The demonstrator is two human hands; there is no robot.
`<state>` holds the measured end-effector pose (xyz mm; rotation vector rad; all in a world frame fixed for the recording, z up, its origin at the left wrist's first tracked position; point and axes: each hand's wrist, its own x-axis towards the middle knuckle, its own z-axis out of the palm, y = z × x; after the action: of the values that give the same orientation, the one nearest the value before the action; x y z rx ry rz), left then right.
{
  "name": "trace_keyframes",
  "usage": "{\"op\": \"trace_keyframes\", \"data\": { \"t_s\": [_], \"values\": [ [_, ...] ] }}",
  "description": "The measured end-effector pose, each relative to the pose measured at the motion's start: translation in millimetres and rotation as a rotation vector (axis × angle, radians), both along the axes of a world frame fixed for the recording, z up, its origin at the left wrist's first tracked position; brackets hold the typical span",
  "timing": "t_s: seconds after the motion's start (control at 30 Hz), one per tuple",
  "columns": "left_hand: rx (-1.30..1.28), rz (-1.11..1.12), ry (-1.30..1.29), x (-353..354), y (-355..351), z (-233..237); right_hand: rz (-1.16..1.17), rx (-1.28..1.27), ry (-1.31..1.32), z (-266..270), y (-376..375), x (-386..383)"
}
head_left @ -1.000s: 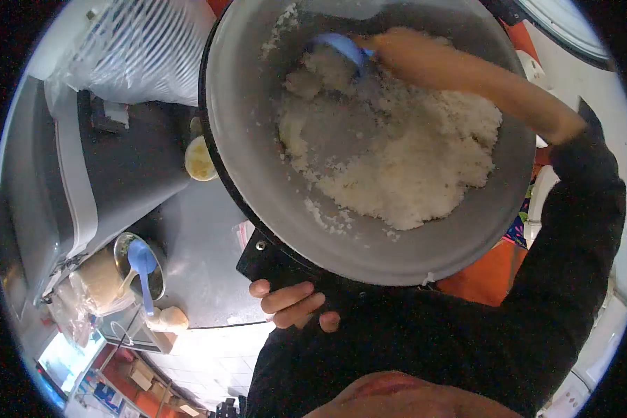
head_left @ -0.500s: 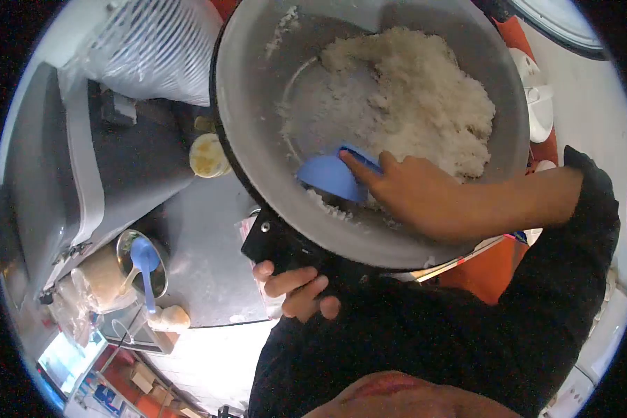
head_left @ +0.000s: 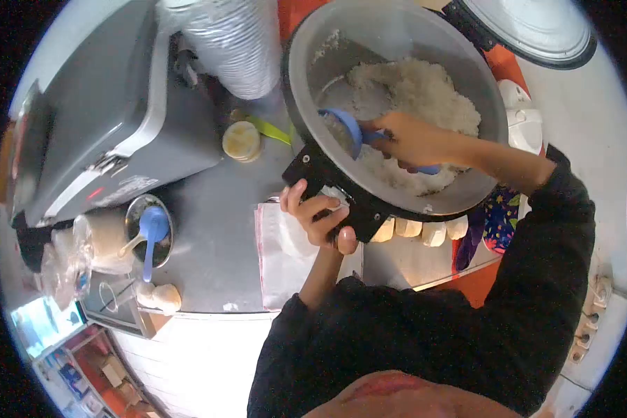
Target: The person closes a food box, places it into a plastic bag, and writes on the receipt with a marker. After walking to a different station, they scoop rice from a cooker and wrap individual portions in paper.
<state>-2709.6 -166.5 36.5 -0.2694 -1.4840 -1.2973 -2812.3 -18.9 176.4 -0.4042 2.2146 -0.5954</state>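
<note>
A large grey metal pot (head_left: pixel 491 153) leans toward me, with white rice (head_left: pixel 432 90) heaped along its far right side and more near the front. My right hand (head_left: pixel 407 139) is inside, closed around the handle of a blue scoop (head_left: pixel 359 136). The scoop's bowl is at the pot's left wall, with rice visible in it. My left hand (head_left: pixel 320 216) has its fingers curled around the black handle (head_left: pixel 359 219) on the pot's near left rim. Part of the scoop's handle is hidden by my right hand.
Left stand a lidded jar (head_left: pixel 242 141), stacked plastic cups (head_left: pixel 237 49) and a grey cooler box (head_left: pixel 111 125). A metal bowl (head_left: pixel 161 254) holds a blue ladle (head_left: pixel 153 226). White paper sheets (head_left: pixel 275 265) lie below the pot; a round lid (head_left: pixel 536 28) is upper right.
The scoop has turned so its bowl shows rice inside. The pot appears farther right and more tilted, and more of my left forearm shows.
</note>
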Motion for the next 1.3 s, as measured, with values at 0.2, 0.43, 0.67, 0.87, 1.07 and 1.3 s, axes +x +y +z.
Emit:
{"op": "trace_keyframes", "data": {
  "t_s": [0.2, 0.43, 0.67, 0.87, 1.07, 1.3],
  "values": [
    [-0.068, -0.037, -0.185, 13.2, -3.9, 19.4, -0.528, -0.668, -0.123, -7.6, 34.0, 9.5],
    [-0.262, -0.359, -0.58, 87.4, -87.2, 5.2, -0.527, -0.809, 0.068, 55.4, 31.7, 130.4],
    [-0.999, -0.186, -1.118, 172.9, -174.4, -111.0, -0.985, -0.993, -0.413, -62.2, -27.9, 279.8],
    [-1.076, -0.224, -1.129, 176.8, -188.6, -127.0, -0.915, -0.824, -0.072, -207.5, -62.1, 280.9],
    [-1.087, -0.231, -1.101, 176.4, -193.2, -133.3, 0.215, 0.048, 0.864, -253.5, -57.7, 275.3],
    [-0.972, -0.236, -1.104, 174.1, -188.2, -114.4, 0.407, 0.022, 0.777, -241.1, -40.1, 251.3]
  ]
}}
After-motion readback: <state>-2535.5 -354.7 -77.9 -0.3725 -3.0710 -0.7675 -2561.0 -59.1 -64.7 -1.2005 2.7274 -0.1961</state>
